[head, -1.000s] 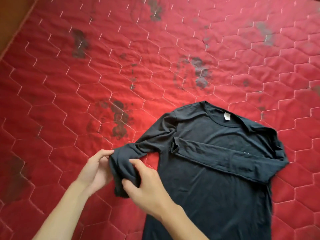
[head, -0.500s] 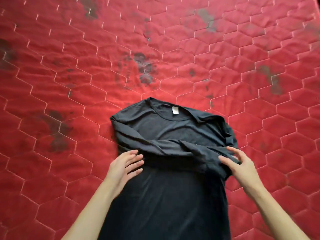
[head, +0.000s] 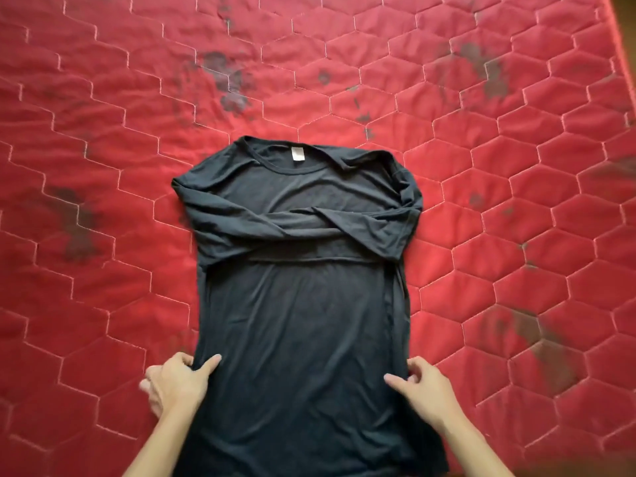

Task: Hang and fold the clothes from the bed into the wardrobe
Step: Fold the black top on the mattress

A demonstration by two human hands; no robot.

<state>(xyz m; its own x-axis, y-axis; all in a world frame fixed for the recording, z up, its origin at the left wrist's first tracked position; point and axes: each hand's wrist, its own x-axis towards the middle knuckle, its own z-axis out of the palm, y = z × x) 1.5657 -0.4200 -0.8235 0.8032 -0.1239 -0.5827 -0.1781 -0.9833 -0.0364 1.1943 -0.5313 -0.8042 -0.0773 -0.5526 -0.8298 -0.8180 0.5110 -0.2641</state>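
A black long-sleeved shirt [head: 296, 304] lies flat on the red mattress [head: 103, 166], collar away from me, white label showing at the neck. Both sleeves are folded across the chest, one over the other. My left hand [head: 177, 382] pinches the shirt's left side edge low down, thumb on top of the cloth. My right hand [head: 425, 387] grips the right side edge at the same height, fingers curled into the fabric. The hem runs out of view at the bottom.
The red quilted mattress with hexagon stitching and dark stains fills the view. Its right edge [head: 624, 46] shows at the top right corner. No wardrobe or other clothes are in view.
The left sleeve has been laid across the chest over the other sleeve. Both hands have slid from the sleeves down to the shirt's lower side edges and taken hold.
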